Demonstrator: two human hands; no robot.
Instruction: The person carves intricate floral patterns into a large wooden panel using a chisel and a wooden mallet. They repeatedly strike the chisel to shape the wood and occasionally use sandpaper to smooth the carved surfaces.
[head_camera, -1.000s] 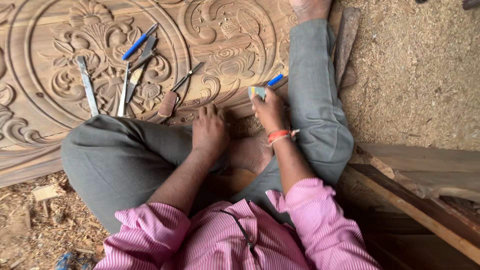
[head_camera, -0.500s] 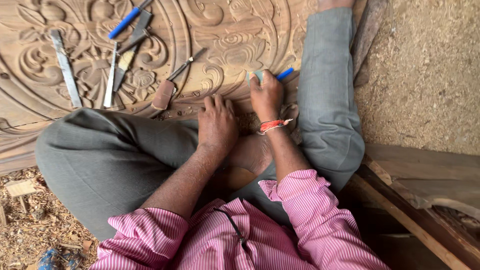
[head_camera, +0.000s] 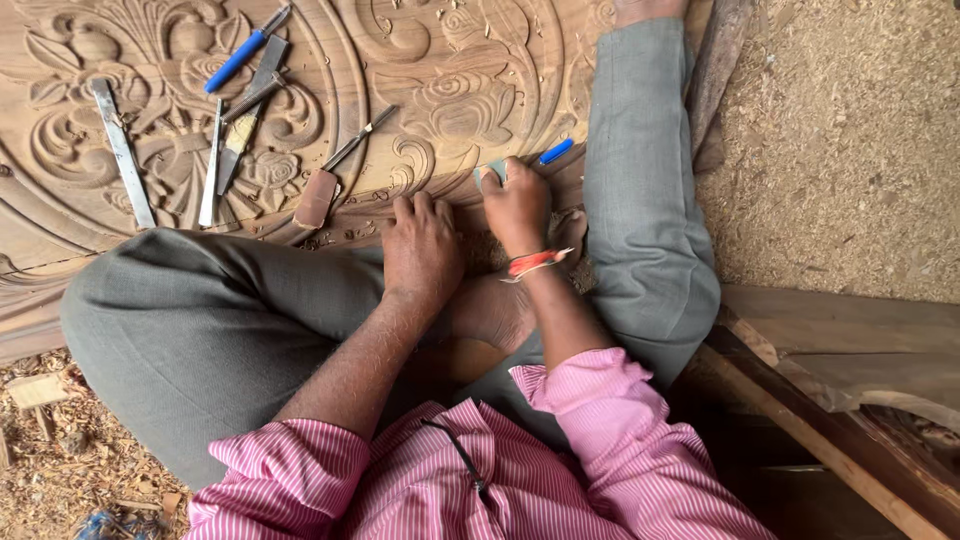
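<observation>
I sit cross-legged on a large carved wooden panel (head_camera: 130, 60) with floral relief. My left hand (head_camera: 422, 245) rests flat on the panel's near edge, fingers spread, holding nothing. My right hand (head_camera: 515, 205) is closed around a small greyish sanding block (head_camera: 490, 172) pressed against the carving. A blue-handled tool (head_camera: 555, 152) lies just beyond my right hand, partly hidden by it. An orange band circles my right wrist.
Several chisels and files lie on the panel to the left: a flat metal file (head_camera: 124, 153), a blue-handled chisel (head_camera: 237, 60), a wood-handled chisel (head_camera: 330, 175). Sawdust (head_camera: 850, 130) covers the ground at right. Wooden beams (head_camera: 850, 400) lie at lower right.
The view has shifted, so the panel and tools sit lower and further left in frame. My right hand has slid slightly left along the carving; my left hand stays planted.
</observation>
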